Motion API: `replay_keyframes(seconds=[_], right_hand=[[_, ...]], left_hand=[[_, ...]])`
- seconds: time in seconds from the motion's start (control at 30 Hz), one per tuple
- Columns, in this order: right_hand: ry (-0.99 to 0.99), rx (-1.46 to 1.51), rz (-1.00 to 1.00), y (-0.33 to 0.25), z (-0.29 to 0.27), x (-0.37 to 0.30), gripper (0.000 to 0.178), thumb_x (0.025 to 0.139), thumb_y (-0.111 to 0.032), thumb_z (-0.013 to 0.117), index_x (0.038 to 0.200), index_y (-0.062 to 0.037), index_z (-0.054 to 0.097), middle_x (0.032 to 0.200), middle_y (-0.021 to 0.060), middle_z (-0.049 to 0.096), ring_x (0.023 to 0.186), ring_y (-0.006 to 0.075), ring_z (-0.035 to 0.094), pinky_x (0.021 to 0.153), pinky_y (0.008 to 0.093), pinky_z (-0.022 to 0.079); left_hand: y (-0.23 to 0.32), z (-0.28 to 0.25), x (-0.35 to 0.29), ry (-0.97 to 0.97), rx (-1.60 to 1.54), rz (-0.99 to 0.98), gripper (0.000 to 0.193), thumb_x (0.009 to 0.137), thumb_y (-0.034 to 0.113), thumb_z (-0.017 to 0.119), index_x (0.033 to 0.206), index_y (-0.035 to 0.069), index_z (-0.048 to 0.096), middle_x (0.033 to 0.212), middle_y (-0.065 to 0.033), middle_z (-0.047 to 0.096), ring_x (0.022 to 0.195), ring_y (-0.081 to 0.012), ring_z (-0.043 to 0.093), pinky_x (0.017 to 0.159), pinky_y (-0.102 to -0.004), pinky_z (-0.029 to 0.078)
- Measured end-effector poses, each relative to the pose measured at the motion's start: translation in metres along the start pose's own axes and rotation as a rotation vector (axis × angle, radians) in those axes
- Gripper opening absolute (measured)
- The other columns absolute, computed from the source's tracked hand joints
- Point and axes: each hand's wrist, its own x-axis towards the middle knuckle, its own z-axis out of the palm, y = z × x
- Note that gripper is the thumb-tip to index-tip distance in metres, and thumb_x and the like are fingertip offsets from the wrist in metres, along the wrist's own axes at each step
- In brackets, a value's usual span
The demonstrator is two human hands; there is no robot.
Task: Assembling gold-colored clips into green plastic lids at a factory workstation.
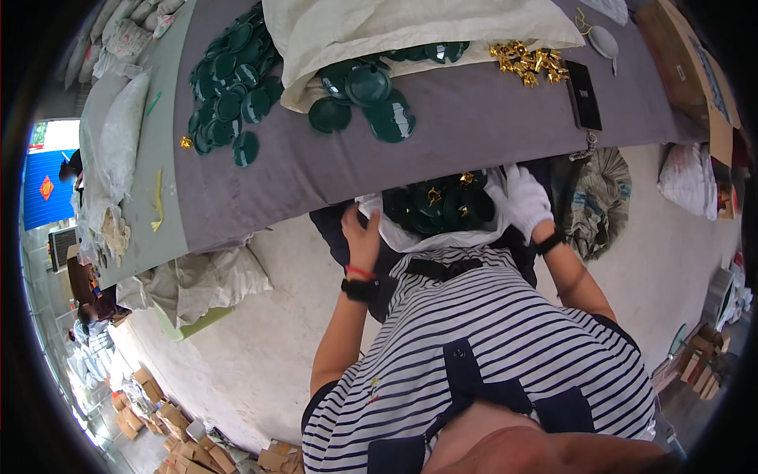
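Observation:
A white woven sack (410, 243) sits at my lap, against the table's near edge. It is filled with dark green round plastic discs (422, 217), with a few small gold pieces (433, 196) on top. My bare left hand (362, 237) grips the sack's left rim, its fingers curled round the edge. On the opposite side, my right hand (527, 204), in a white glove, closes on the right rim; its fingertips are partly hidden in the white folds.
The grey-covered table (316, 166) bears a heap of green discs (233, 87), a cream cloth sack (410, 28) with discs at its mouth, a pile of gold pieces (530, 63) and a black phone (583, 95). A cardboard box (683, 67) stands far right. A crumpled sack (598, 205) lies on the floor.

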Motion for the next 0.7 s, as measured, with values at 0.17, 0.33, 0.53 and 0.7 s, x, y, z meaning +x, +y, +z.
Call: replay_keyframes(seconds=[0.17, 0.33, 0.53, 0.7], right_hand=[[-0.147, 0.587, 0.064, -0.001, 0.054, 0.053, 0.043, 0.09, -0.033, 0.059, 0.116, 0.0009, 0.061, 0.114, 0.0257, 0.064, 0.11, 0.0406, 0.058, 0.094, 0.0431, 0.046], [0.031, 0.161, -0.382, 0.009, 0.086, 0.032, 0.024, 0.093, -0.026, 0.052, 0.097, -0.0064, 0.066, 0.093, 0.02, 0.067, 0.089, 0.0399, 0.064, 0.082, 0.0479, 0.05], [-0.027, 0.453, -0.046, -0.007, 0.044, 0.005, 0.028, 0.093, -0.029, 0.056, 0.115, -0.0119, 0.06, 0.096, 0.0173, 0.065, 0.095, 0.0354, 0.064, 0.083, 0.0481, 0.051], [0.144, 0.461, 0.1, 0.089, 0.045, 0.029, 0.024, 0.095, -0.027, 0.055, 0.105, -0.0084, 0.066, 0.101, 0.0134, 0.069, 0.091, 0.0333, 0.065, 0.08, 0.0408, 0.052]], left_hand=[[-0.094, 0.034, 0.06, 0.207, -0.336, -0.212, 0.069, 0.088, 0.037, 0.068, 0.134, -0.011, 0.049, 0.131, -0.0249, 0.057, 0.124, -0.0315, 0.053, 0.104, -0.0389, 0.039], [-0.054, 0.045, 0.057, 0.023, -0.31, -0.397, 0.061, 0.087, 0.033, 0.072, 0.126, -0.011, 0.055, 0.123, -0.0203, 0.063, 0.11, -0.0275, 0.061, 0.095, -0.0354, 0.045], [-0.065, 0.022, 0.035, -0.006, -0.751, -0.252, 0.042, 0.084, 0.012, 0.072, 0.119, -0.007, 0.059, 0.108, -0.0104, 0.068, 0.095, -0.0175, 0.062, 0.088, -0.0303, 0.047], [0.003, 0.025, -0.024, -0.127, -0.51, -0.103, 0.031, 0.078, 0.005, 0.075, 0.105, 0.001, 0.06, 0.094, -0.0034, 0.063, 0.085, -0.0117, 0.056, 0.076, -0.0289, 0.047]])
